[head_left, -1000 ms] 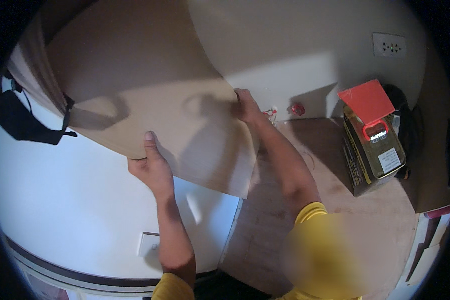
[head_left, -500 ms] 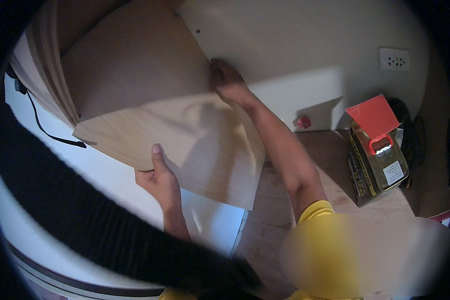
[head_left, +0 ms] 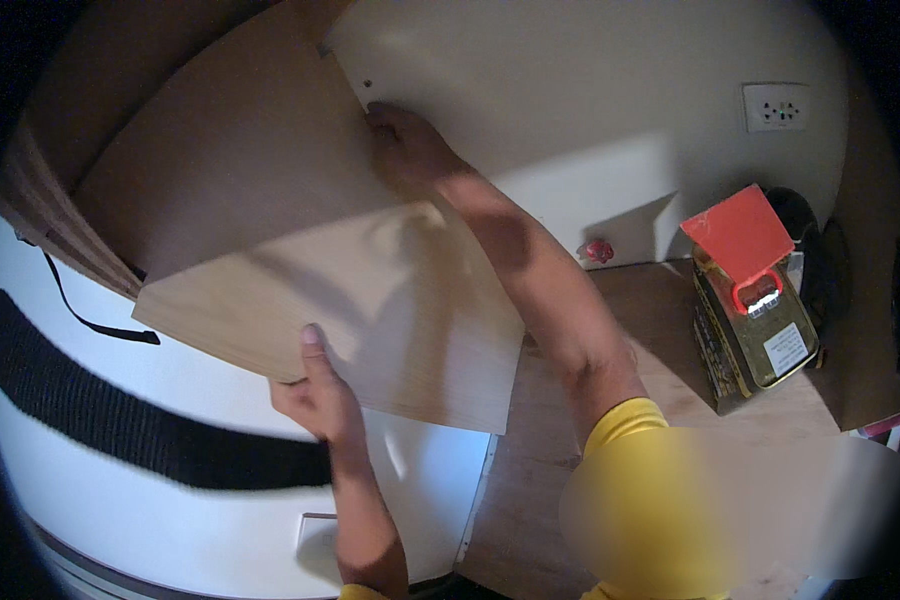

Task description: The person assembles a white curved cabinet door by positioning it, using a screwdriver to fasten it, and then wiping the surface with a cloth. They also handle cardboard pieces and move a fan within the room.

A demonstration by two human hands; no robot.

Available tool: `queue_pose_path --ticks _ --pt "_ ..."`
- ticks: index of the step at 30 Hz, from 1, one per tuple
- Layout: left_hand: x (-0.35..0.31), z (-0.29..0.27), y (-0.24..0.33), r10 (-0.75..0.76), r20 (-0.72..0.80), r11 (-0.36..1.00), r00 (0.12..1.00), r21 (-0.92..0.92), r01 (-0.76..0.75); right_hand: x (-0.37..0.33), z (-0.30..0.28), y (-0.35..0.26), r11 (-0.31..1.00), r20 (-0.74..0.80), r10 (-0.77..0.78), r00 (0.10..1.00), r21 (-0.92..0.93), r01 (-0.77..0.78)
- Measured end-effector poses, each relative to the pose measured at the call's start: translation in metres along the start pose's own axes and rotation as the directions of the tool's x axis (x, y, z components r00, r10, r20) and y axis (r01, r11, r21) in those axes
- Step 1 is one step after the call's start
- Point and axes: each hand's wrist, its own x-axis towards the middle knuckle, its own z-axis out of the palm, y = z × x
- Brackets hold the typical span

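A large pale wood-grain panel (head_left: 330, 290) slants across the space between both hands, its far part in shadow. My left hand (head_left: 320, 400) grips the panel's near edge, thumb lying on the top face and fingers under it. Up at the panel's far right edge, beside the off-white wall (head_left: 570, 130), my right hand (head_left: 410, 145) has its fingers curled round the edge. Those fingertips are partly in shadow.
A gold tin (head_left: 760, 340) with a red handle stands at right, a flat red piece (head_left: 740, 232) on top. On the wall are a red knob (head_left: 597, 250) and a socket (head_left: 776, 107). Brown layered edges (head_left: 70, 210) rise at left. A wide black strap (head_left: 170, 440) crosses lower left.
My right hand has moved up and left along the panel's edge. My left hand and the panel's near edge sit a little lower. The black strap has swung away to the left.
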Motion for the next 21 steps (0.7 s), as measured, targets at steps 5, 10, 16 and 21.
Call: queue_pose_path --ticks 5,10,16,21 --pt "0.0 0.007 0.009 -0.03 -0.025 0.999 0.999 -0.028 0.029 0.003 0.005 -0.012 0.999 0.07 -0.01 0.997 -0.051 0.013" --pt "-0.001 0.002 0.006 0.029 -0.008 0.999 1.0 0.024 -0.029 0.006 -0.001 -0.022 0.971 0.226 -0.066 0.972 -0.208 0.115" --pt "0.007 -0.004 -0.004 0.033 -0.013 0.987 0.999 0.158 -0.031 0.046 0.024 -0.026 0.987 -0.02 -0.122 0.992 0.098 0.124" --pt "0.008 0.0 0.001 0.032 -0.018 0.992 0.999 0.122 -0.03 0.054 0.03 -0.045 0.87 0.144 -0.092 0.985 -0.469 0.15"
